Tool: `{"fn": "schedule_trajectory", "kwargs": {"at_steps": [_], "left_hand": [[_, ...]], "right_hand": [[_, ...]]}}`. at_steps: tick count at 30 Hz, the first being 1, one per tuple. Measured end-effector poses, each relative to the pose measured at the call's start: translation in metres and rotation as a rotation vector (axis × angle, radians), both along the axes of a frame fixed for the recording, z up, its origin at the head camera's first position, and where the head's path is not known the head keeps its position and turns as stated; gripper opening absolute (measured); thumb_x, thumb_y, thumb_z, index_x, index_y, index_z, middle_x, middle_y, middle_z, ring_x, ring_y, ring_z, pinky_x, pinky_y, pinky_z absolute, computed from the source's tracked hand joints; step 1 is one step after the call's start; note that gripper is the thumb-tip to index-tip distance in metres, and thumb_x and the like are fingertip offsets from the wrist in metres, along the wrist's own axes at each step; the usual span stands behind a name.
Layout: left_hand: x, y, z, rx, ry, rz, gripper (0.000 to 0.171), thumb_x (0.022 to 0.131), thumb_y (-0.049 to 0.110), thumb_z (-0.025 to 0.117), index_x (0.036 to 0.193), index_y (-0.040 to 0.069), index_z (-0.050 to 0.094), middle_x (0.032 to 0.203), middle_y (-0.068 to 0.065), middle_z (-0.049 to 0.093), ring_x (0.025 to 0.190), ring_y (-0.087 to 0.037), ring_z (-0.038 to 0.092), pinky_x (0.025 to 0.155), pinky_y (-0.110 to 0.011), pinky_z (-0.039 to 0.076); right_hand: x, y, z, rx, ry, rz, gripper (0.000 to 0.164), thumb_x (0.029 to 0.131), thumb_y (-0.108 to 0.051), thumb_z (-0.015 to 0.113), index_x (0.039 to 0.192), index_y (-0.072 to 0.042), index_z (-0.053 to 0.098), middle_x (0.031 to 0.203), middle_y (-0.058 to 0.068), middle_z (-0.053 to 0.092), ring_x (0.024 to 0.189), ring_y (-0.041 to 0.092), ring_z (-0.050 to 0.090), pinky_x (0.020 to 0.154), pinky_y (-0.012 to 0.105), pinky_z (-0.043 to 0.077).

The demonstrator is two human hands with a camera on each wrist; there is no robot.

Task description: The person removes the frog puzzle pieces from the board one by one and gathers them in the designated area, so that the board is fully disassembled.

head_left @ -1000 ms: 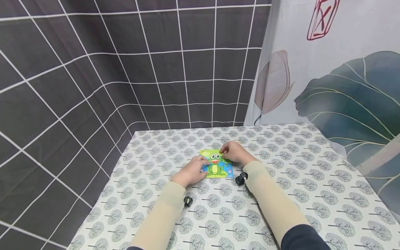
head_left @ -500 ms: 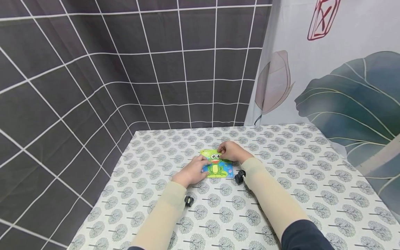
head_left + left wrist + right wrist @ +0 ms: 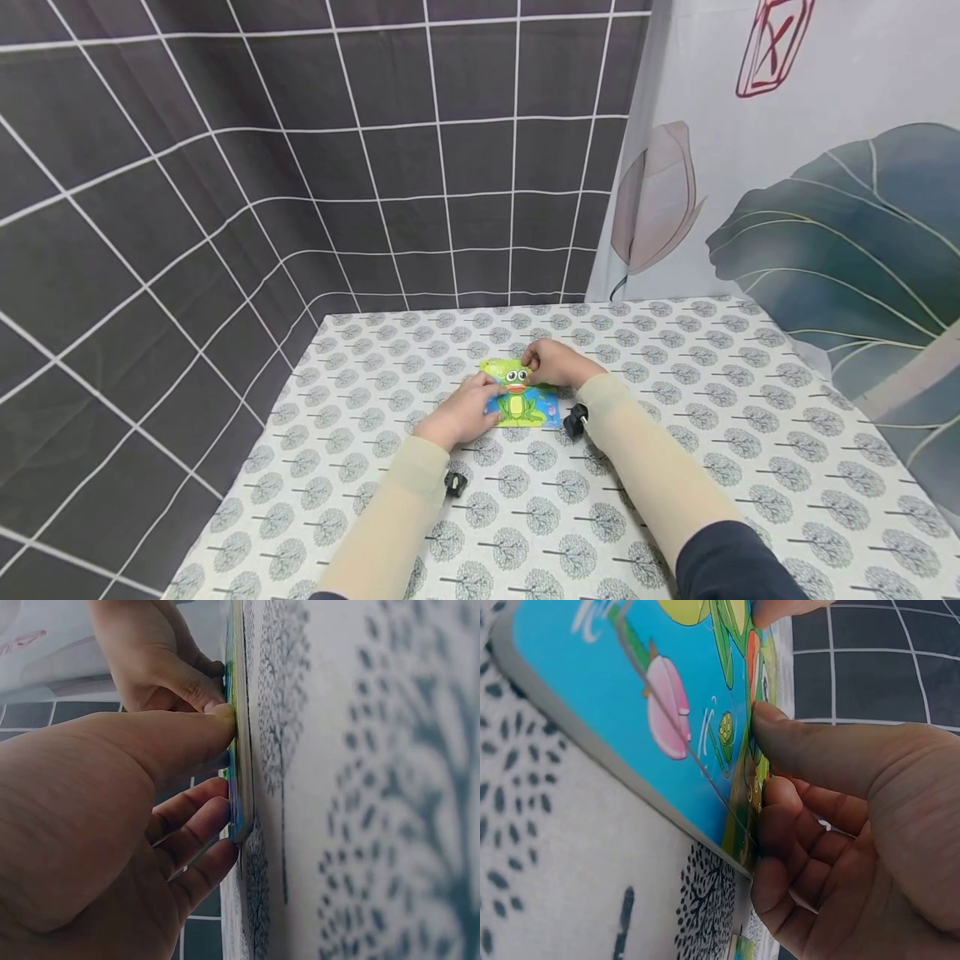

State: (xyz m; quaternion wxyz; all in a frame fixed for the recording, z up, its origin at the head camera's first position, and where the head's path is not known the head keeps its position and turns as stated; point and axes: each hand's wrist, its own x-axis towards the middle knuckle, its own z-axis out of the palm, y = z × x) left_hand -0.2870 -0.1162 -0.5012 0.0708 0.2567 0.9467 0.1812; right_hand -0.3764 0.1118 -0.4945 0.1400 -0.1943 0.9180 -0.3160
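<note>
A flat puzzle board (image 3: 517,408) with a green frog on blue lies on the table. In the right wrist view a thin seam crosses the picture (image 3: 604,697) beside a pink flower bud. My left hand (image 3: 467,410) rests at the board's left side. Its thumb touches the printed face and its other fingers, loosely extended, lie along the edge, as seen in the left wrist view. At the upper right, my right hand (image 3: 564,364) has curled fingers, with thumb and fingertips against the board. It hides that corner. Both thumbs are close together in the left wrist view.
A white cloth with grey trees covers the table (image 3: 510,533). A small coloured scrap (image 3: 742,949) shows below the right hand, its kind unclear. Dark gridded curtain (image 3: 390,167) stands behind and left; a flowered white curtain (image 3: 675,208) hangs at the right.
My right hand has shifted slightly left over the frog's upper right, and its fingertips are nearer the eyes. The left hand and board have hardly moved.
</note>
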Motion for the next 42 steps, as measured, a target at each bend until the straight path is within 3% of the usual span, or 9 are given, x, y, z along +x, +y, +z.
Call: {"fn": "schedule_trajectory", "kwargs": {"at_steps": [6, 14, 20, 42], "left_hand": [[0.000, 0.000, -0.001, 0.019, -0.007, 0.008, 0.053, 0.100, 0.030, 0.071, 0.150, 0.015, 0.058, 0.138, 0.000, 0.052, 0.129, -0.019, 0.049, 0.115, -0.039, 0.044], [-0.001, 0.001, 0.000, -0.001, 0.000, 0.000, 0.054, 0.101, 0.031, 0.070, 0.151, 0.015, 0.057, 0.141, -0.002, 0.051, 0.131, -0.020, 0.049, 0.117, -0.039, 0.043], [0.000, 0.002, 0.000, -0.001, -0.009, 0.002, 0.055, 0.101, 0.031, 0.069, 0.153, 0.016, 0.055, 0.142, -0.002, 0.050, 0.131, -0.021, 0.048, 0.117, -0.040, 0.043], [-0.001, 0.002, 0.001, -0.003, -0.002, 0.000, 0.057, 0.100, 0.030, 0.070, 0.153, 0.014, 0.055, 0.141, -0.005, 0.050, 0.132, -0.024, 0.048, 0.116, -0.042, 0.044]], "right_hand": [[0.000, -0.004, 0.004, 0.021, -0.007, -0.013, 0.033, 0.085, -0.011, 0.088, 0.112, -0.002, 0.072, 0.085, 0.006, 0.062, 0.075, 0.018, 0.056, 0.072, 0.031, 0.052], [0.002, -0.010, 0.009, 0.102, 0.022, -0.015, 0.036, 0.084, -0.012, 0.089, 0.114, 0.000, 0.072, 0.088, 0.006, 0.063, 0.080, 0.019, 0.058, 0.082, 0.035, 0.054], [0.002, -0.010, 0.010, 0.125, 0.008, -0.011, 0.037, 0.085, -0.014, 0.088, 0.116, 0.000, 0.072, 0.087, 0.005, 0.062, 0.079, 0.019, 0.058, 0.083, 0.035, 0.054], [-0.001, -0.010, 0.008, 0.086, 0.006, -0.030, 0.039, 0.082, -0.010, 0.088, 0.114, -0.002, 0.068, 0.089, 0.004, 0.064, 0.083, 0.020, 0.059, 0.086, 0.037, 0.055]]}}
